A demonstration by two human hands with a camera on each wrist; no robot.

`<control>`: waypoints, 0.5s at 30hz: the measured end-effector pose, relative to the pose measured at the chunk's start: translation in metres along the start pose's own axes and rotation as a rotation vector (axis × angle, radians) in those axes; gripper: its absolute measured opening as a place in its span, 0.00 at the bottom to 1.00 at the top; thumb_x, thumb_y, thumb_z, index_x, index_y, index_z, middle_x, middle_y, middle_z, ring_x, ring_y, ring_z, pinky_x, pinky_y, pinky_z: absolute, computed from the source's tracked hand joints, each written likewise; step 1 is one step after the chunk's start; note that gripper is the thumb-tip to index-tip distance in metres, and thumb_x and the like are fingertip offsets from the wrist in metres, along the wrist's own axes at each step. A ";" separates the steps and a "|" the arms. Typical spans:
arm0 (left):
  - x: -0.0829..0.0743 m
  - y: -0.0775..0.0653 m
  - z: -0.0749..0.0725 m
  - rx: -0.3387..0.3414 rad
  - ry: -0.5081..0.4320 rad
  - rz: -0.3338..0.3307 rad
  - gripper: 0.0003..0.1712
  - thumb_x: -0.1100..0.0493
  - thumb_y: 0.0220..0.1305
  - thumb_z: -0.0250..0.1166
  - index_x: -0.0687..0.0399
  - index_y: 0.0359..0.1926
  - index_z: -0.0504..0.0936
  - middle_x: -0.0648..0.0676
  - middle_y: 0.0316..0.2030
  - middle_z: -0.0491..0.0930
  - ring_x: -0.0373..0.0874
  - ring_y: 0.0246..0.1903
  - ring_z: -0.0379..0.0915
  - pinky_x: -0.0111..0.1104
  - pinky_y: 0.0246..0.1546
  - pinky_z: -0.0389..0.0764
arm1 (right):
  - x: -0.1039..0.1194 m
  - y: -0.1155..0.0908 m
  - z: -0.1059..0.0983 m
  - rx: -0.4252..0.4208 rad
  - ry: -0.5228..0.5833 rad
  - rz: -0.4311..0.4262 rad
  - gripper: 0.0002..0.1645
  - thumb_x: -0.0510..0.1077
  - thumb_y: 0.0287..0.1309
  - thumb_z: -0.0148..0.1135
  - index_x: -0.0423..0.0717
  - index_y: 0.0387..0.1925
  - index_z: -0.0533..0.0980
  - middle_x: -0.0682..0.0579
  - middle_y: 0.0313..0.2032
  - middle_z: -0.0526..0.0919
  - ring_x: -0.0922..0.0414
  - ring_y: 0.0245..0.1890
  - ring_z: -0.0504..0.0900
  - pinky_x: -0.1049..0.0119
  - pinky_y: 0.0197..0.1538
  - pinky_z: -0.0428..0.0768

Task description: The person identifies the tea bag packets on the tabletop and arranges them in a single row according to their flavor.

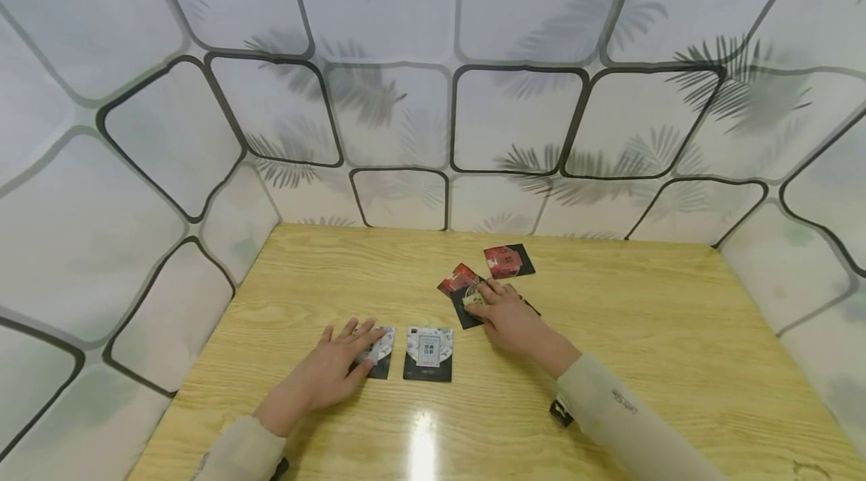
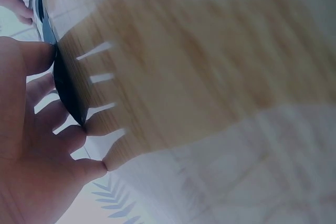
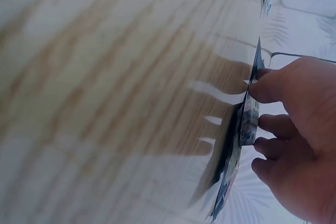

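Note:
My left hand (image 1: 331, 368) rests on a flat blue-and-white packet with a black lower part (image 1: 383, 365), fingers spread over it and covering its left side. In the left wrist view, the fingertips of this left hand (image 2: 42, 114) touch the dark packet and the table. My right hand (image 1: 510, 316) lies over a black packet with a yellowish label (image 1: 467, 314), which overlaps a red packet (image 1: 460, 276). In the right wrist view, the right hand's thumb is at the packet edge and its fingers touch the packet's face (image 3: 250, 121).
A second blue-and-white packet (image 1: 428, 353) lies between the hands. Behind the right hand is a red-and-black packet (image 1: 510, 261). Patterned fabric walls (image 1: 399, 120) border the wooden table (image 1: 325, 263) at the back and sides.

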State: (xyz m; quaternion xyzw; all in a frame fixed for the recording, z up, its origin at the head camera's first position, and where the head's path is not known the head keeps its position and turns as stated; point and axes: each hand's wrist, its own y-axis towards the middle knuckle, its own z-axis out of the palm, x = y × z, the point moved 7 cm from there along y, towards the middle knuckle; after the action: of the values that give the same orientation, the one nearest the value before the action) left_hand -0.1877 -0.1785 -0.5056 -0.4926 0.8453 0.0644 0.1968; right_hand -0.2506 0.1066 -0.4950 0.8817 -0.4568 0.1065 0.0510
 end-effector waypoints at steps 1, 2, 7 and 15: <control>0.000 0.000 0.000 0.000 -0.002 0.000 0.31 0.49 0.82 0.55 0.47 0.81 0.65 0.61 0.81 0.60 0.68 0.80 0.54 0.74 0.75 0.50 | 0.001 -0.001 -0.001 -0.001 -0.002 -0.009 0.25 0.35 0.75 0.57 0.47 0.68 0.79 0.30 0.76 0.66 0.29 0.78 0.61 0.33 0.78 0.61; 0.000 0.000 -0.001 -0.001 -0.004 0.000 0.31 0.50 0.82 0.55 0.47 0.81 0.65 0.61 0.81 0.60 0.68 0.79 0.54 0.74 0.74 0.50 | 0.001 -0.001 -0.001 -0.002 0.001 -0.015 0.25 0.34 0.74 0.56 0.47 0.68 0.80 0.30 0.75 0.67 0.29 0.78 0.61 0.33 0.78 0.61; -0.001 -0.001 -0.002 0.001 -0.005 -0.005 0.31 0.50 0.82 0.55 0.47 0.81 0.65 0.61 0.81 0.60 0.68 0.79 0.54 0.74 0.74 0.50 | 0.002 -0.004 -0.004 -0.017 0.022 -0.019 0.24 0.32 0.74 0.56 0.48 0.66 0.81 0.31 0.75 0.69 0.30 0.78 0.63 0.32 0.77 0.63; -0.003 -0.001 -0.003 0.010 -0.010 -0.003 0.31 0.50 0.83 0.54 0.48 0.81 0.66 0.62 0.80 0.60 0.69 0.79 0.54 0.75 0.74 0.50 | -0.007 -0.001 -0.003 -0.085 0.013 0.143 0.43 0.59 0.74 0.62 0.41 0.79 0.64 0.31 0.75 0.68 0.32 0.80 0.59 0.37 0.81 0.58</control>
State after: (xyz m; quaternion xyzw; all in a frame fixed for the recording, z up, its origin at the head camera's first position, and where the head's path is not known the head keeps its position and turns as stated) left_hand -0.1865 -0.1780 -0.5013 -0.4927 0.8438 0.0624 0.2036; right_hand -0.2538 0.1134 -0.4938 0.8431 -0.5224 0.0961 0.0837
